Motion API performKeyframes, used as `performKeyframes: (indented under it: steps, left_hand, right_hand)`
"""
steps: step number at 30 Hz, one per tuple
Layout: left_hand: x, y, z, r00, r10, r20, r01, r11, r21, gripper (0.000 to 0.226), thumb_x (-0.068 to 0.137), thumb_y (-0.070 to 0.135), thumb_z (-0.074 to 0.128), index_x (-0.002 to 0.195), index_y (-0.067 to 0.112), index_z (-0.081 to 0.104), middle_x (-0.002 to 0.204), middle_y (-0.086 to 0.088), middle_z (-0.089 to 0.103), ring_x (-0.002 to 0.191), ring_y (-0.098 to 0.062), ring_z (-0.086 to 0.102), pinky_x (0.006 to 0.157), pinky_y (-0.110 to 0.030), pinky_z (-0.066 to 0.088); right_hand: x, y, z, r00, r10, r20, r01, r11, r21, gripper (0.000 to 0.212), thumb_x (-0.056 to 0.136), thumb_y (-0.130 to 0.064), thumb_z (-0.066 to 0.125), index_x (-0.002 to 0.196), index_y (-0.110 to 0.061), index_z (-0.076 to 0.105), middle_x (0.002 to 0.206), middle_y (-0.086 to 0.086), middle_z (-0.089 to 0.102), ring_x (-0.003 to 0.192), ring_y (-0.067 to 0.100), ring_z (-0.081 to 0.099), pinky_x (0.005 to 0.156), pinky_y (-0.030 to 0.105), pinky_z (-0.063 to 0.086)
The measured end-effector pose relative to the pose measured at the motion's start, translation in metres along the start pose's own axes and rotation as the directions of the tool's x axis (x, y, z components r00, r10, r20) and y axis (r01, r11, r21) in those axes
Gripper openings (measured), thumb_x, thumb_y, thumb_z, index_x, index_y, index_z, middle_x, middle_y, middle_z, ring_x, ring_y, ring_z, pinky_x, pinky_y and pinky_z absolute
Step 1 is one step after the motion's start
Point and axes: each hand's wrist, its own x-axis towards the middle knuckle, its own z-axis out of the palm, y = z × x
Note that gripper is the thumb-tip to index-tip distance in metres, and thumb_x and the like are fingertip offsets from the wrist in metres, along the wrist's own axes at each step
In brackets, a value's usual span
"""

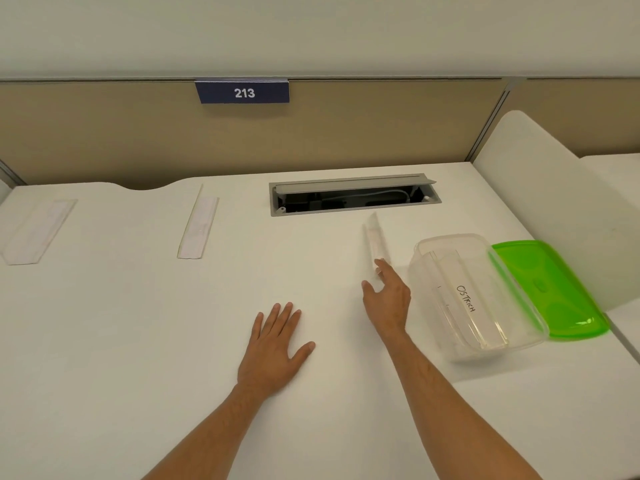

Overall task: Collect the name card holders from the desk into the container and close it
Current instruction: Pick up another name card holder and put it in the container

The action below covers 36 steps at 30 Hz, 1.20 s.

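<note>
Name card holder (374, 242), clear and upright on its edge, stands just beyond the right hand (388, 299), whose extended fingers touch its near end; whether they pinch it cannot be told. Right of that hand sits the clear container (519, 336), a holder (467, 299) marked OSTRICH inside, the green lid (550, 289) just past it. The left hand (273, 351) lies flat, fingers spread, on the desk (121, 341). Two more holders (198, 227) (38, 230) lie far to its left.
</note>
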Motion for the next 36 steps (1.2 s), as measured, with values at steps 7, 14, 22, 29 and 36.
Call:
performKeyframes:
  steps: [7,14,22,29,36]
  left_hand:
    - [-0.002,-0.002,-0.015,0.998,0.029,0.047,-0.022,0.99,-0.139,0.079,0.092,0.067,0.04,0.156,0.028,0.013,0.163,0.013,0.005,0.147,0.0,-0.01,0.117,-0.025,-0.018]
    - [-0.012,-0.002,-0.032,0.987,-0.152,-0.061,0.094,0.831,-0.548,0.088,0.085,0.029,0.075,0.154,0.024,0.021,0.161,0.007,0.018,0.148,-0.015,0.023,0.12,-0.034,0.018]
    - [-0.021,-0.019,-0.064,0.946,-0.268,-0.181,0.073,0.721,-0.689,0.104,0.076,0.004,0.081,0.154,0.026,0.017,0.163,0.002,0.014,0.139,-0.025,0.038,0.109,-0.043,0.039]
    - [-0.031,-0.038,-0.085,0.968,-0.232,-0.096,0.078,0.644,-0.761,0.102,0.074,0.009,0.084,0.152,0.035,0.025,0.155,0.009,0.034,0.13,-0.014,0.044,0.107,-0.033,0.038]
    - [-0.053,-0.04,-0.091,0.979,-0.205,0.015,0.116,0.488,-0.865,0.075,0.065,0.024,0.087,0.127,0.045,0.049,0.118,0.009,0.064,0.098,-0.015,0.065,0.092,-0.028,0.052]
  right_hand:
    - [-0.03,-0.018,-0.019,0.998,-0.033,-0.052,0.042,0.98,0.193,0.046,0.085,0.005,0.068,0.126,-0.016,0.063,0.108,0.002,0.074,0.096,0.001,0.067,0.09,0.025,0.054]
    - [-0.044,-0.019,-0.042,0.99,0.019,0.142,-0.089,0.857,0.507,0.041,0.082,0.001,0.074,0.113,-0.024,0.067,0.109,-0.015,0.07,0.094,0.001,0.071,0.075,0.014,0.054]
    - [-0.061,-0.009,-0.053,0.883,0.035,0.467,-0.388,0.614,0.687,0.039,0.078,0.004,0.077,0.112,-0.012,0.07,0.112,0.007,0.074,0.096,0.02,0.072,0.072,0.032,0.059]
    - [-0.083,-0.008,-0.051,0.789,0.058,0.611,-0.505,0.628,0.593,0.044,0.071,-0.017,0.082,0.114,-0.011,0.07,0.113,0.005,0.074,0.095,0.008,0.07,0.065,0.029,0.058]
    - [-0.099,-0.009,-0.043,0.766,0.122,0.631,-0.53,0.675,0.513,0.026,0.086,-0.025,0.074,0.109,-0.013,0.075,0.1,0.002,0.07,0.075,0.008,0.061,0.063,0.031,0.057]
